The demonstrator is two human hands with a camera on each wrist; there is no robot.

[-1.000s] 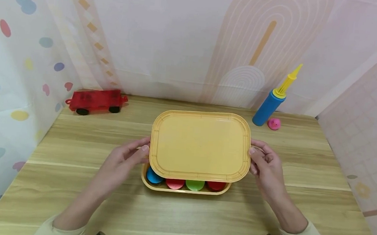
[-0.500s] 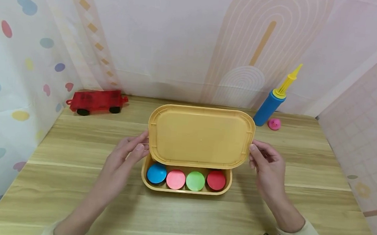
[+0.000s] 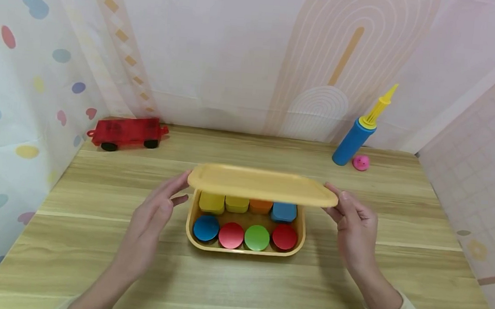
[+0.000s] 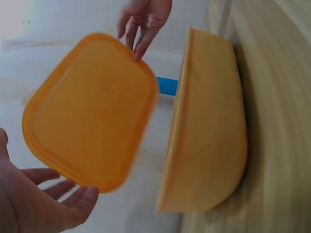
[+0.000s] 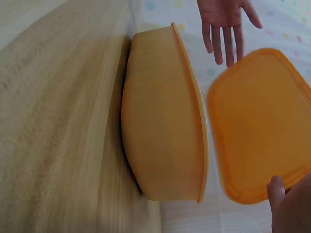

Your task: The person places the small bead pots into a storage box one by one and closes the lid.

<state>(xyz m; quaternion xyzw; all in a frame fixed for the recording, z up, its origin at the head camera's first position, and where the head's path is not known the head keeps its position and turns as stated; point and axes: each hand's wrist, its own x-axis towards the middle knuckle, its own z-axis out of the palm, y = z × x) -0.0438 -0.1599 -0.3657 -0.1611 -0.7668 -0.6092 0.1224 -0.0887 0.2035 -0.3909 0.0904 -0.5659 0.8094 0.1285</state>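
Above the yellow plastic box [image 3: 244, 251] a matching lid [image 3: 262, 185] hangs tilted, apart from the rim. My right hand [image 3: 357, 231] pinches the lid's right end between thumb and fingers. At the other end, the straight fingers of my left hand [image 3: 148, 219] touch the edge while its thumb stands away from it; the right wrist view shows those fingers spread along the edge. Inside the box, a front row holds a blue round piece [image 3: 206, 228], a pink one [image 3: 231, 235], a green one [image 3: 256, 237] and a red one [image 3: 284, 237]. Yellow, orange and blue blocks behind are partly hidden by the lid.
A red toy wagon [image 3: 128, 132] stands at the back left of the wooden table [image 3: 237, 289]. At the back right are a blue and yellow hand pump [image 3: 355, 136] and a small pink toy duck [image 3: 361, 162]. Patterned cloth [image 3: 220, 50] walls enclose the table.
The lid has tipped from facing me to nearly flat, its near edge moving away from me and uncovering the box's contents. The left thumb has come off the lid.
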